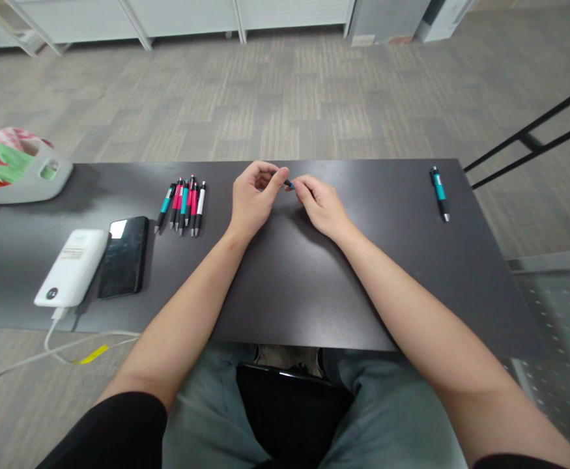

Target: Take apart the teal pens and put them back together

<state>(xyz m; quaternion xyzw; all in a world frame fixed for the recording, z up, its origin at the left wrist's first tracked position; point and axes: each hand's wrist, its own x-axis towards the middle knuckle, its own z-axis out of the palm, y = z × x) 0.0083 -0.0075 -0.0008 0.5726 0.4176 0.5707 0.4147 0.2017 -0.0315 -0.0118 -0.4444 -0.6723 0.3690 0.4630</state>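
Observation:
Between my two hands, over the far middle of the dark table (285, 286), is a pen (288, 184) with a black part and a bit of teal showing. My left hand (255, 198) pinches its black end between thumb and fingers. At the teal part, my right hand (321, 205) grips it with thumb and forefinger; the fingers cover most of that side. To the left lies a bunch of several pens (187, 205) in pink, teal and white with black grips. A single teal pen (440, 193) rests alone near the right edge.
A white power bank (73, 267) with a cable (53, 335) lies at the left beside a black phone (124, 257). Behind them stands a white plastic container (53, 176) with colourful contents. Black metal bars (533, 140) are beyond the right edge.

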